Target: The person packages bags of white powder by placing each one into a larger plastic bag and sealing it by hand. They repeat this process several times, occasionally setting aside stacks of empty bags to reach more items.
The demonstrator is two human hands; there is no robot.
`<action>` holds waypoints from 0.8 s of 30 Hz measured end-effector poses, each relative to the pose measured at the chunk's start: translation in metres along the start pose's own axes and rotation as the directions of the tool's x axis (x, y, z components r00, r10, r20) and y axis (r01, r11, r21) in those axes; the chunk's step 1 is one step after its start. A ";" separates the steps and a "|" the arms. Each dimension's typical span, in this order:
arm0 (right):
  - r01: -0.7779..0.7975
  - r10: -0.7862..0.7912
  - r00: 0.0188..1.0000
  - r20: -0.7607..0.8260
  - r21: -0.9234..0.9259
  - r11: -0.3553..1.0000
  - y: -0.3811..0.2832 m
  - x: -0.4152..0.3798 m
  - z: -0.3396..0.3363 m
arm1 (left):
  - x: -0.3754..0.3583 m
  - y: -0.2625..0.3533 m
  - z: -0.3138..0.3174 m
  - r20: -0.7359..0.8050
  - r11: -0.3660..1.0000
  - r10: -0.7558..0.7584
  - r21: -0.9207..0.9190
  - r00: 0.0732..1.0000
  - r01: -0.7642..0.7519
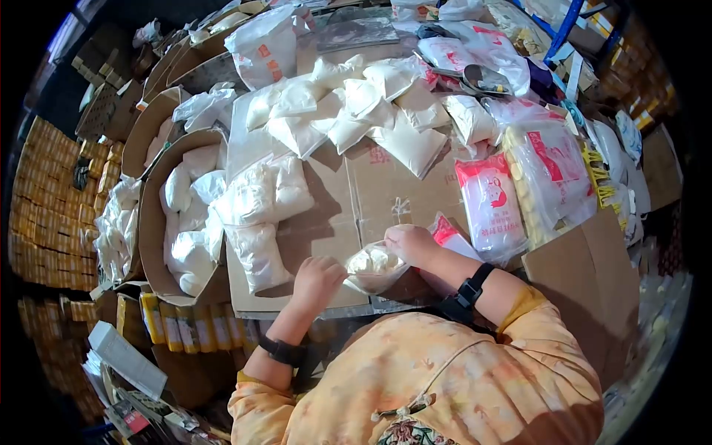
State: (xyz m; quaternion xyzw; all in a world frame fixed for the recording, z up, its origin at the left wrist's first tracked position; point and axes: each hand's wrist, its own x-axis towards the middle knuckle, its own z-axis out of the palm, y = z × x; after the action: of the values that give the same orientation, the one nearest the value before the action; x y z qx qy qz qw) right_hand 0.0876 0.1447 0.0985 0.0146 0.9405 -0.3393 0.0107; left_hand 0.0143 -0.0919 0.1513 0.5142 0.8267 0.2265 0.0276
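orange floral top | embroidered motif | black bands, both wrists

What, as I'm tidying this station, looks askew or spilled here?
The white box at lower left sits tilted, out of line with the row of yellow packs near it. I see no spill on the cardboard around the filled bags.

Consisted of a clear plastic bag, partly filled with off-white, lumpy contents. Was positioned at the near edge of the cardboard sheet, bulging at the middle, with loose, wrinkled film beside the contents.
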 end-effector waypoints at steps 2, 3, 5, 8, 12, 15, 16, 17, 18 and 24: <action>-0.021 0.019 1.000 0.018 0.102 0.995 -0.002 -0.005 -0.007 | -0.001 -0.001 0.003 -0.008 0.998 -0.012 -0.057 1.000 0.012; -0.029 0.024 0.999 0.038 0.148 0.989 -0.001 -0.005 -0.012 | 0.000 -0.002 0.004 0.028 0.998 -0.033 -0.062 0.999 0.034; -0.002 0.001 1.000 0.002 0.182 0.983 -0.001 -0.010 -0.018 | 0.003 -0.005 0.004 0.102 0.995 -0.070 -0.068 0.992 0.077; 0.201 -0.187 0.972 -0.145 0.091 0.975 -0.005 -0.016 -0.025 | 0.011 -0.002 -0.004 0.030 0.987 0.014 -0.163 0.999 -0.009; 0.412 -0.412 0.911 0.011 -0.068 0.909 -0.026 -0.021 -0.026 | 0.016 0.002 -0.006 0.105 0.977 0.023 -0.213 0.994 0.000; 0.460 -0.430 0.887 0.165 -0.256 0.850 -0.036 -0.027 -0.007 | 0.017 0.002 -0.001 0.106 0.981 -0.040 -0.185 0.994 0.059; 0.428 -0.399 0.903 0.156 -0.278 0.860 -0.033 -0.029 -0.003 | 0.016 -0.001 0.000 0.139 0.989 -0.028 -0.139 0.990 0.048; 0.399 -0.370 0.917 0.149 -0.298 0.867 -0.032 -0.030 0.001 | 0.013 -0.004 0.003 0.171 0.995 -0.022 -0.093 0.985 0.039; 0.371 -0.343 0.928 0.144 -0.317 0.873 -0.033 -0.030 0.002 | 0.011 -0.005 0.006 0.173 0.996 -0.029 -0.079 0.984 0.043; 0.081 -0.092 0.984 0.153 0.083 0.993 -0.019 -0.032 0.013 | 0.002 -0.011 0.029 0.378 0.976 -0.033 -0.188 0.925 0.112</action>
State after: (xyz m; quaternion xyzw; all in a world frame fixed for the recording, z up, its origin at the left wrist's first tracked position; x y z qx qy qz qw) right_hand 0.1192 0.1211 0.1014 -0.0525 0.9229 -0.3751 0.0692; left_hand 0.0119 -0.0844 0.1216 0.5111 0.7970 0.2081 0.2456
